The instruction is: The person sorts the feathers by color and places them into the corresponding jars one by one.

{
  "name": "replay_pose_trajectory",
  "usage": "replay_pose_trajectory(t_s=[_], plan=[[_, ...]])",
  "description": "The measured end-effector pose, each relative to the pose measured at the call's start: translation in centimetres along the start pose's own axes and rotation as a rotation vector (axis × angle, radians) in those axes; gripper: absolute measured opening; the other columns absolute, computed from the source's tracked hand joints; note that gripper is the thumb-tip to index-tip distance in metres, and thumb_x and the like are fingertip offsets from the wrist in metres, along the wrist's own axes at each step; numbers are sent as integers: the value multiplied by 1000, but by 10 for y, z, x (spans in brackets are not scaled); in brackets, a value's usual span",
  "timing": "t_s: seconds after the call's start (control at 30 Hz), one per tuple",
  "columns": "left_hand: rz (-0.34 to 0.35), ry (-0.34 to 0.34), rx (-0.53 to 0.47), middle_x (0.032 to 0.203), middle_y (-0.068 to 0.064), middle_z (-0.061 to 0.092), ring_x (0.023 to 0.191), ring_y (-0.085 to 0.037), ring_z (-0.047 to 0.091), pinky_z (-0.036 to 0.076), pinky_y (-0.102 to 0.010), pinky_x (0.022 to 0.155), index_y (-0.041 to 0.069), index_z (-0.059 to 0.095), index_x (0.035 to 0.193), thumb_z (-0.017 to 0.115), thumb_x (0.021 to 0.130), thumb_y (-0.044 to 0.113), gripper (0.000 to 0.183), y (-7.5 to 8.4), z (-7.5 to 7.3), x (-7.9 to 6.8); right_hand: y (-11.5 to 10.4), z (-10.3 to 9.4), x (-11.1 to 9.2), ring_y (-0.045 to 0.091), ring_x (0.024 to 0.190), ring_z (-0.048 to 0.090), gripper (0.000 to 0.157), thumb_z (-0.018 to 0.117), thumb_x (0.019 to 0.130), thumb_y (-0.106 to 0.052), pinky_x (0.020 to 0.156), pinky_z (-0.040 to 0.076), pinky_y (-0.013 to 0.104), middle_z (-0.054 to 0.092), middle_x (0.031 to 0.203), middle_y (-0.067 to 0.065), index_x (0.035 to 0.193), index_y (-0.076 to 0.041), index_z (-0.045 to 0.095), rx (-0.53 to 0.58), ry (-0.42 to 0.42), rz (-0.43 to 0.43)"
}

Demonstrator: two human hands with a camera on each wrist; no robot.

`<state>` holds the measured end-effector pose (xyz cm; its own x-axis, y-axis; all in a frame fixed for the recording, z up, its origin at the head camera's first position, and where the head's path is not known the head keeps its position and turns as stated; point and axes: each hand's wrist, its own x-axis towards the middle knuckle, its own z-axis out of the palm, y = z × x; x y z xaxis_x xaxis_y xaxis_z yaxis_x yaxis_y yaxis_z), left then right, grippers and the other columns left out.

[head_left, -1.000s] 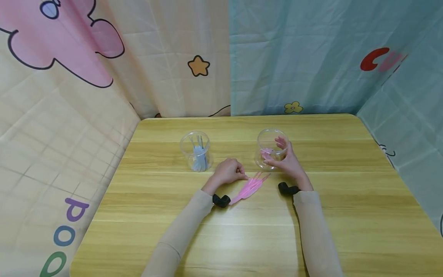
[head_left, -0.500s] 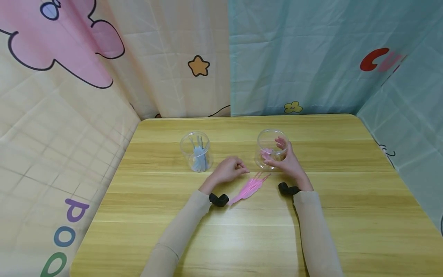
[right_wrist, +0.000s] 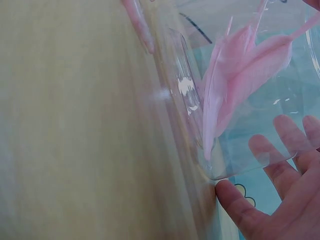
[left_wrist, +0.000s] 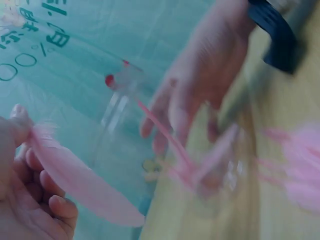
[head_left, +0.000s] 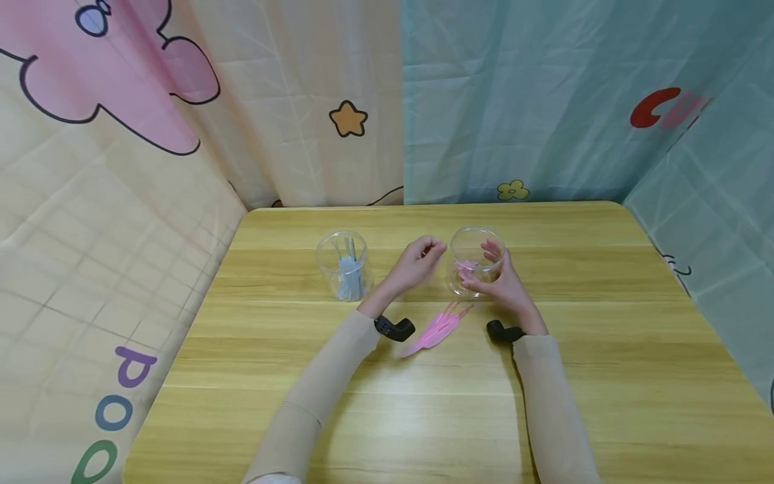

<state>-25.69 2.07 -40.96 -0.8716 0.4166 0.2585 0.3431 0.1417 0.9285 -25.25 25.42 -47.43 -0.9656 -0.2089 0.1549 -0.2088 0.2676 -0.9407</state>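
A pink feather (left_wrist: 82, 180) hangs from my left hand (head_left: 417, 263), pinched at its quill between thumb and fingertips. That hand is raised just left of a clear plastic cup (head_left: 478, 229). My right hand (head_left: 510, 288) holds this cup from its right side, thumb at the front and fingers spread around the far wall. Inside the cup are several pink feathers (right_wrist: 250, 70), leaning quill-up in the right wrist view. On the table in front of the cup lies a small bunch of pink feathers (head_left: 437, 329), quills pointing away from me.
A second clear cup (head_left: 328, 272) with several pale blue feathers (head_left: 349, 277) stands upright to the left of my left hand. The wooden table (head_left: 605, 349) ends at patterned curtains (head_left: 520, 101) behind and at both sides.
My left hand has lifted from beside the feather bunch and moved away from me, up to the left of the right-hand cup. The right hand and its cup have stayed put.
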Motion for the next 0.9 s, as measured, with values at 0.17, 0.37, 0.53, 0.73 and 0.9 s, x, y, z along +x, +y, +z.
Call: replay_pose_trajectory(t_s=[0.17,0.37,0.53,0.73,0.9], plan=[[41,46,-257,60,-10,47,52,-23,49,44,-24,74,-7,53,98,40,103,19,30,14,8,18,-2,1,-1,33,136,20,99,81,76,-11,107,19,56,23,150,10,148,-14,13,19,-6,9],[92,154,-418,62,-9,49,69,-13,54,39,-22,83,-14,46,94,36,104,12,30,28,17,33,-24,2,-6,39,135,18,95,76,77,0,106,17,60,20,150,18,146,-6,11,39,-20,7],[151,275,-503,62,-3,52,76,-6,52,35,-19,92,-5,49,89,37,103,10,23,30,27,42,-35,3,-10,40,135,19,92,75,78,1,105,18,60,21,149,20,146,-5,13,12,-17,12],[169,317,-511,60,-12,53,69,-25,56,40,-24,90,9,53,87,39,102,10,20,25,37,45,-6,2,-3,36,136,21,95,80,77,-10,106,18,59,25,149,14,146,-14,15,-7,14,-5],[108,304,-487,66,-7,51,67,-21,50,39,-25,70,-4,54,94,44,101,8,17,23,39,39,-1,2,-1,35,136,22,96,82,76,-14,106,18,59,26,149,12,146,-17,16,-14,18,-15]])
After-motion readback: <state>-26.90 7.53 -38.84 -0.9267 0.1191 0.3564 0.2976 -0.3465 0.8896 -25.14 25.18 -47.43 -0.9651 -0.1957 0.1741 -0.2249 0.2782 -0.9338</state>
